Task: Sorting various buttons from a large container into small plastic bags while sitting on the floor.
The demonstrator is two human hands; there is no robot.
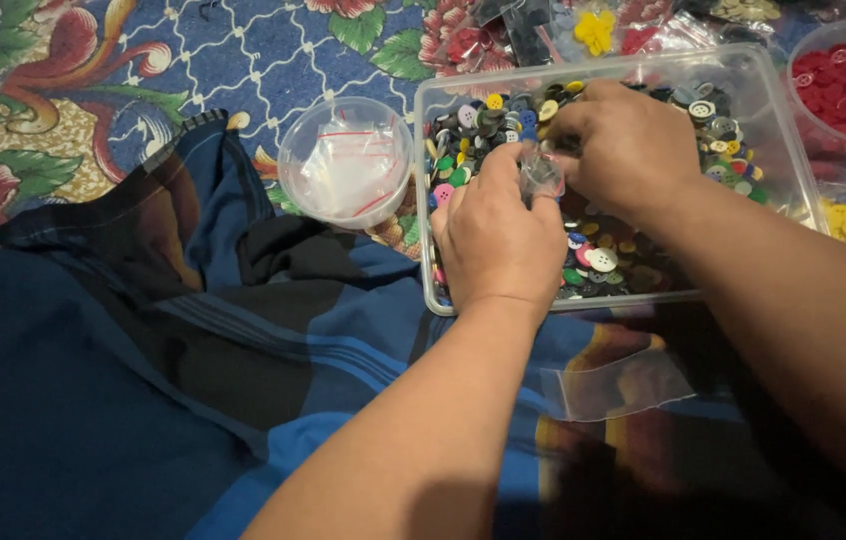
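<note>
Fingers of left hand (496, 235) and right hand (625, 145) pinch small clear bag (541, 177), upright, over button box (743, 75).

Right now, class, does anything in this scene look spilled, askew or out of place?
Nothing looks spilled: the mixed buttons stay inside the clear rectangular tub. One oddity is an empty clear zip bag lying loose on the blue cloth, apart from the round container holding the other bags. Both hands, left hand and right hand, pinch a small bag.
</note>
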